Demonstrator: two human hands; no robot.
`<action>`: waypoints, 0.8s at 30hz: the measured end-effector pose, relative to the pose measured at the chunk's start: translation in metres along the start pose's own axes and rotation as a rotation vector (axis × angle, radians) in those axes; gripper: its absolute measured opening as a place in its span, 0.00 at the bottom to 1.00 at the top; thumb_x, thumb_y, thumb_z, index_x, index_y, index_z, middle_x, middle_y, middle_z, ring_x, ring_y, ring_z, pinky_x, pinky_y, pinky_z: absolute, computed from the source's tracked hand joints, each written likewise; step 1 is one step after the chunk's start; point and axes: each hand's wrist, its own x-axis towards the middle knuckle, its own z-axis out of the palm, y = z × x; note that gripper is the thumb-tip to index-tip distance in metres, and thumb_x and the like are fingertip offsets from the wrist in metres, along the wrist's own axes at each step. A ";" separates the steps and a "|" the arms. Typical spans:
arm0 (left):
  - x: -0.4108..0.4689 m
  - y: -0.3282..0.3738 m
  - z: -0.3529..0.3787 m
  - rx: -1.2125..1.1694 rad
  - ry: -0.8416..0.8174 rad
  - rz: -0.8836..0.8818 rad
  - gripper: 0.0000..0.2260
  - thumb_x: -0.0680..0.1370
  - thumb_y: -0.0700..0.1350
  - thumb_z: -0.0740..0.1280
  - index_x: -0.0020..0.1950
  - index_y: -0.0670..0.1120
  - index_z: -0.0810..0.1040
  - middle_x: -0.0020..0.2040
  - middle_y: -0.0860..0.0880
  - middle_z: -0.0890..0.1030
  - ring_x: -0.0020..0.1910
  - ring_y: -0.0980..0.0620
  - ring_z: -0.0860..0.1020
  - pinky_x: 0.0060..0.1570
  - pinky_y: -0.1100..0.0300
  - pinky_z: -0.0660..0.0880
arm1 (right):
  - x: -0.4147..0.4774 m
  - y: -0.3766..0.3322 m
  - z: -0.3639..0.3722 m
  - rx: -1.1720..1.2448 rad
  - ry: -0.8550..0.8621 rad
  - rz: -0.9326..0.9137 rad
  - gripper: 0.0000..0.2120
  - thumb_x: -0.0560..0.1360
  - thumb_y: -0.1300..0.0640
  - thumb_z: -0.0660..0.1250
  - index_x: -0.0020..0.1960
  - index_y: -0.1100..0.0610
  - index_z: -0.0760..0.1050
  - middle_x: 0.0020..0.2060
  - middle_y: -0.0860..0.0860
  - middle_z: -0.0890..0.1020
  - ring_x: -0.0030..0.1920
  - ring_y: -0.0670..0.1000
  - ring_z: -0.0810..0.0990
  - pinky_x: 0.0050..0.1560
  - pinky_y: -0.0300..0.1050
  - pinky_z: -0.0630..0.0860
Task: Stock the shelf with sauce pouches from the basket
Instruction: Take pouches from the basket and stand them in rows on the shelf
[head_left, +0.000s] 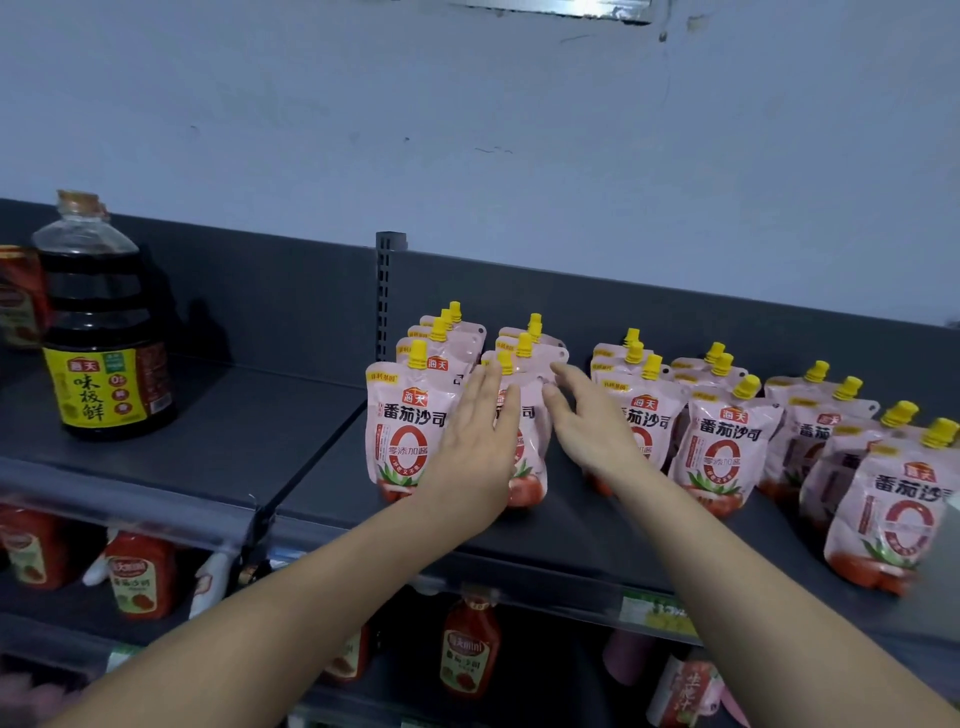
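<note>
Several rows of pink sauce pouches with yellow caps stand upright on the dark top shelf (571, 519). My left hand (475, 447) lies flat with fingers extended against the front pouch (530, 452) of the second row. My right hand (587, 421) is open just right of that pouch, fingers pointing toward its top, and partly covers the front pouch of the third row (644, 415). The leftmost row's front pouch (402, 431) stands beside my left hand. Neither hand grips anything. The basket is out of view.
A large dark soy sauce bottle (101, 332) stands at the shelf's left. A slotted upright post (387, 291) divides the back panel. Red ketchup bottles (137, 571) and more bottles (470, 649) sit on lower shelves. Pouch rows continue to the far right (893, 514).
</note>
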 end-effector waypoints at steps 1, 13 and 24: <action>-0.001 -0.002 -0.001 0.009 -0.014 0.003 0.37 0.79 0.39 0.63 0.78 0.43 0.41 0.78 0.43 0.34 0.76 0.46 0.34 0.74 0.54 0.41 | 0.000 -0.001 0.001 0.014 -0.028 0.027 0.21 0.81 0.52 0.58 0.73 0.55 0.66 0.68 0.53 0.74 0.68 0.53 0.72 0.66 0.49 0.68; -0.024 -0.028 -0.009 -0.010 -0.010 0.051 0.28 0.79 0.37 0.61 0.77 0.43 0.55 0.79 0.44 0.49 0.78 0.47 0.43 0.75 0.53 0.53 | -0.006 0.009 0.043 -0.067 -0.346 0.413 0.28 0.76 0.45 0.66 0.70 0.58 0.67 0.66 0.54 0.76 0.62 0.55 0.76 0.54 0.45 0.72; -0.028 -0.032 -0.005 -0.206 0.075 0.044 0.17 0.77 0.39 0.65 0.65 0.43 0.74 0.60 0.47 0.74 0.58 0.50 0.72 0.54 0.56 0.73 | -0.007 0.017 0.039 0.549 -0.235 0.627 0.15 0.72 0.63 0.73 0.57 0.63 0.77 0.50 0.59 0.85 0.45 0.56 0.85 0.41 0.48 0.82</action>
